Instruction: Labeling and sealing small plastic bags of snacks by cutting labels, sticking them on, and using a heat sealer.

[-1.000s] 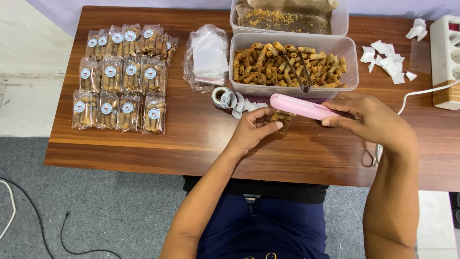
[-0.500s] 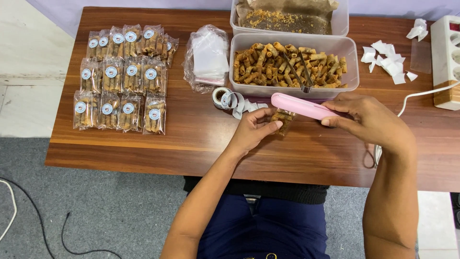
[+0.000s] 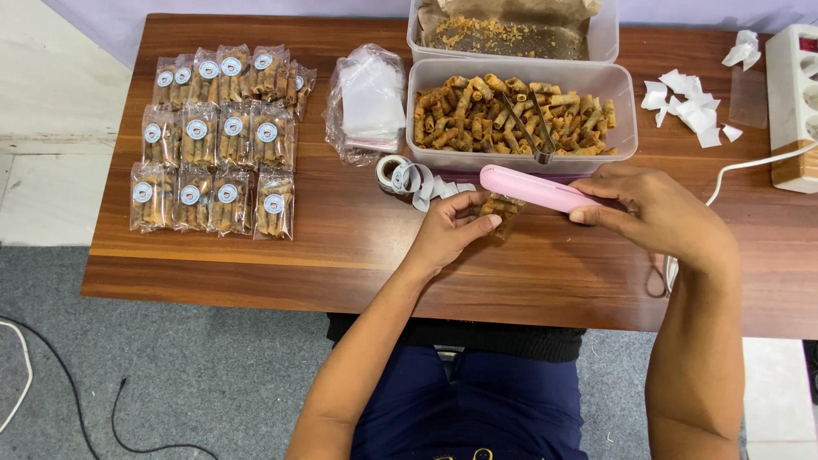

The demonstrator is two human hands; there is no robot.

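The left hand (image 3: 450,228) pinches a small clear bag (image 3: 501,210) of fried rolls, fingers closed on its lower part, near the middle of the surface (image 3: 341,247). The right hand (image 3: 660,213) has its grip clamped on a pink sealer (image 3: 532,187) — the tool lies across the bag's top, touching it. A white cord (image 3: 733,170) runs from near the right hand to a power strip (image 3: 792,102) at the right edge. Just behind the sealer stands a tub (image 3: 520,166) of rolls with tongs (image 3: 532,128) in it, and a second tub (image 3: 511,30) sits at the far edge. Sticker tape (image 3: 400,175) and spare bags (image 3: 366,102) lie left of the tub — filled packets (image 3: 217,140) fill the far left corner. Paper scraps (image 3: 690,106) lie near the far right corner.
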